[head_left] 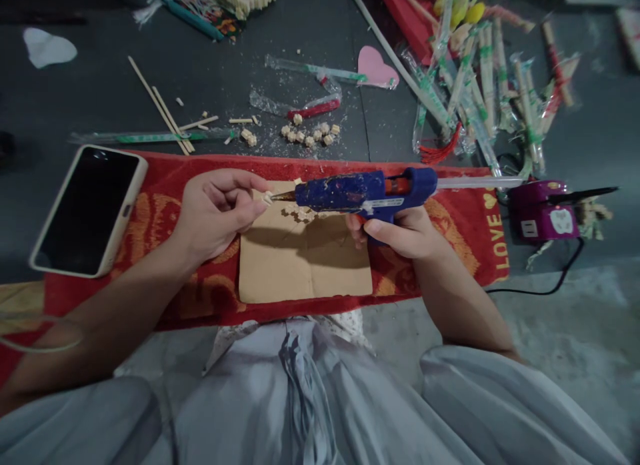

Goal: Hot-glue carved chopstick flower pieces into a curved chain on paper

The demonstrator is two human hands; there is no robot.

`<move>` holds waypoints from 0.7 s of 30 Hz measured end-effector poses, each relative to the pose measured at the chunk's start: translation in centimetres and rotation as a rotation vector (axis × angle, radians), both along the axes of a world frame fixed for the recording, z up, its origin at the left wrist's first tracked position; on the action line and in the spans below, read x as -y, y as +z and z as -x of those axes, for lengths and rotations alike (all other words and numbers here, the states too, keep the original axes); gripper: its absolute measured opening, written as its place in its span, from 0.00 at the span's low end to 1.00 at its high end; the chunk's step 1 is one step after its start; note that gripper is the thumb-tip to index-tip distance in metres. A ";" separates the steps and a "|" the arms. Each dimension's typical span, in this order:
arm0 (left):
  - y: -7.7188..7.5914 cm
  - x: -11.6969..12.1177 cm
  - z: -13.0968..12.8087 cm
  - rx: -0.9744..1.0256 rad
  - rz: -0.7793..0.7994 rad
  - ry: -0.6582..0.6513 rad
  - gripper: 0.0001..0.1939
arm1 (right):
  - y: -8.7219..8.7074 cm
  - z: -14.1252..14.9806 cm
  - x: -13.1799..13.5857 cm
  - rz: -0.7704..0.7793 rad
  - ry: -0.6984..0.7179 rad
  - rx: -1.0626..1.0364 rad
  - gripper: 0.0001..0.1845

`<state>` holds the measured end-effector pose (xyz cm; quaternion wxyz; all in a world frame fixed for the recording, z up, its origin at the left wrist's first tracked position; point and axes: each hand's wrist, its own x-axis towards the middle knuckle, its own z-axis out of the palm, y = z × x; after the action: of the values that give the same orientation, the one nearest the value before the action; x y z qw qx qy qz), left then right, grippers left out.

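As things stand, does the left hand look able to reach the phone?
Probably yes: the phone lies uncovered, left of the left hand, though that hand is pinching a pale piece at the nozzle of the glue gun.

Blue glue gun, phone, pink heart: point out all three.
Blue glue gun (343,192): head view, on its blue barrel.
Phone (87,208): head view, middle of its dark screen.
Pink heart (376,66): head view, middle of its flat face.
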<state>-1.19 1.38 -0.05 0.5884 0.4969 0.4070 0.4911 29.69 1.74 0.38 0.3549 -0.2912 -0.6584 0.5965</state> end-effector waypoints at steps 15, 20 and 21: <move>-0.5 0.1 0.3 -0.062 -0.035 0.009 0.25 | 0.2 0.0 0.2 -0.042 -0.023 0.015 0.27; -0.4 0.1 0.2 -0.079 -0.031 0.013 0.24 | 0.1 -0.1 0.2 0.011 -0.021 0.045 0.29; -0.4 0.1 0.2 -0.080 -0.031 0.016 0.24 | 0.2 -0.1 0.2 0.020 -0.022 0.046 0.29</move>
<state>-1.39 1.27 -0.43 0.5599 0.5222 0.4265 0.4816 29.74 1.52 0.54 0.3435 -0.3156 -0.6570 0.5923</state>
